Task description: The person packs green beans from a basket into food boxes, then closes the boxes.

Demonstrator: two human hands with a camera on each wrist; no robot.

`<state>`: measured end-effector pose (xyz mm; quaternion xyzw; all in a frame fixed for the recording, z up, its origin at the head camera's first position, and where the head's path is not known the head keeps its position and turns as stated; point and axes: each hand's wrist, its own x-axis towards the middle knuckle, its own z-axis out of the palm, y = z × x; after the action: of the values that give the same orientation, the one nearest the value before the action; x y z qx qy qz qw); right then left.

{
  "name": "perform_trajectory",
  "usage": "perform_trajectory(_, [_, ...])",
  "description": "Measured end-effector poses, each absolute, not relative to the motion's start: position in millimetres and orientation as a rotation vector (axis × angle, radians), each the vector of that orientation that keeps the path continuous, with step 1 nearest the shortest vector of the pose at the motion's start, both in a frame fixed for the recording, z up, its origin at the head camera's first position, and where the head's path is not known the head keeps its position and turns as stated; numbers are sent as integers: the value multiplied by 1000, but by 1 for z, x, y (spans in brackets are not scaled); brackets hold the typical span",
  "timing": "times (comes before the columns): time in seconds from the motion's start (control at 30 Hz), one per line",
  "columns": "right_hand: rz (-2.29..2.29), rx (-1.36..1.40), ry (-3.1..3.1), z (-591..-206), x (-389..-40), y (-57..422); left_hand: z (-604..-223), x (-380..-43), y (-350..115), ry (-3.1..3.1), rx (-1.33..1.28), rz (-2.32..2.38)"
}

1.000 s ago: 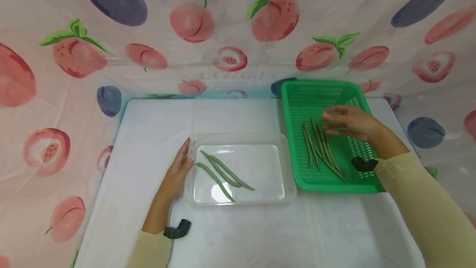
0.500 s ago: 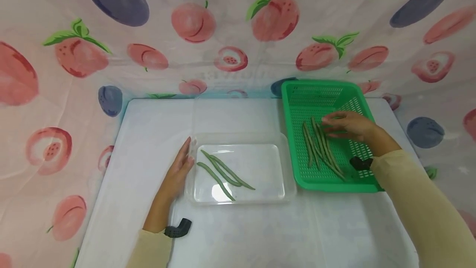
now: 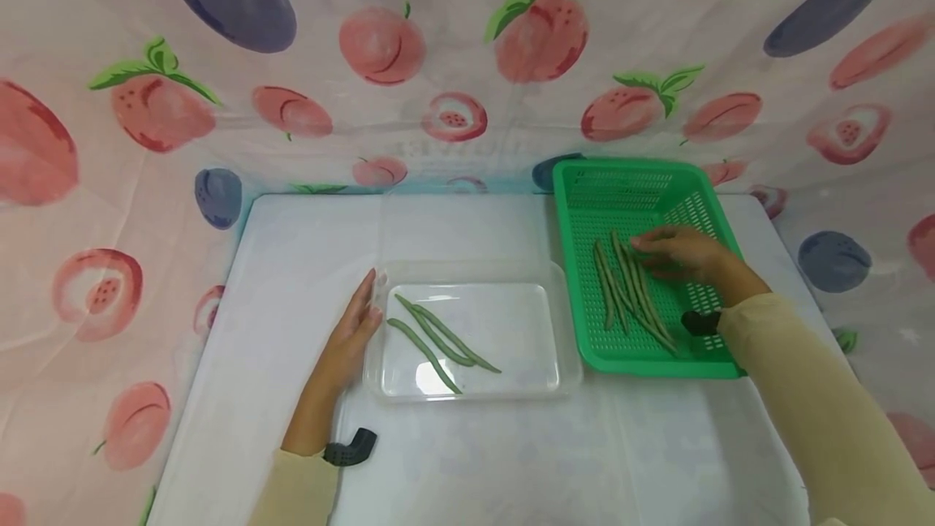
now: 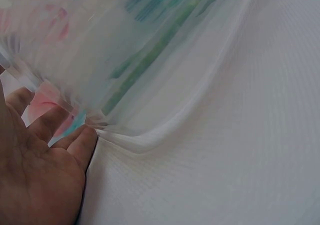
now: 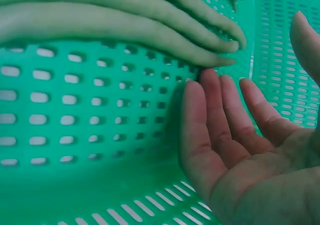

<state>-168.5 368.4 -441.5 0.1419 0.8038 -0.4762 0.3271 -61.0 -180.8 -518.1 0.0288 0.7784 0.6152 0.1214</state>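
Note:
My left hand (image 3: 351,339) rests with extended fingers against the left end of a clear plastic container (image 3: 570,331). Inside the container lie 3 green beans (image 3: 431,339). In the left wrist view, the fingertips (image 4: 85,140) touch the container's ribbed wall (image 4: 165,130). My right hand (image 3: 682,254) is inside a green basket (image 3: 567,299), beside several green beans (image 3: 635,291). From the right wrist, its fingers (image 5: 197,115) look relaxed and slightly bent, tips right at the ends of the beans (image 5: 165,20), with nothing between thumb and fingers.
Both containers stand side by side on a white-covered table (image 3: 467,461). A fruit-print cloth (image 3: 453,39) hangs behind and at the sides. The basket's slotted walls (image 5: 285,50) rise around the right hand.
My right hand has come down and slightly nearer the front within the basket, towards the beans. The left hand and the beans stay where they were.

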Motion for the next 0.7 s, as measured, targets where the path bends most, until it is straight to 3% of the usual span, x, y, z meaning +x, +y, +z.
perform_trajectory(0.7, [-1156,308,2121,-451,-171,365,-518,-60,-182,2276,70,1783])
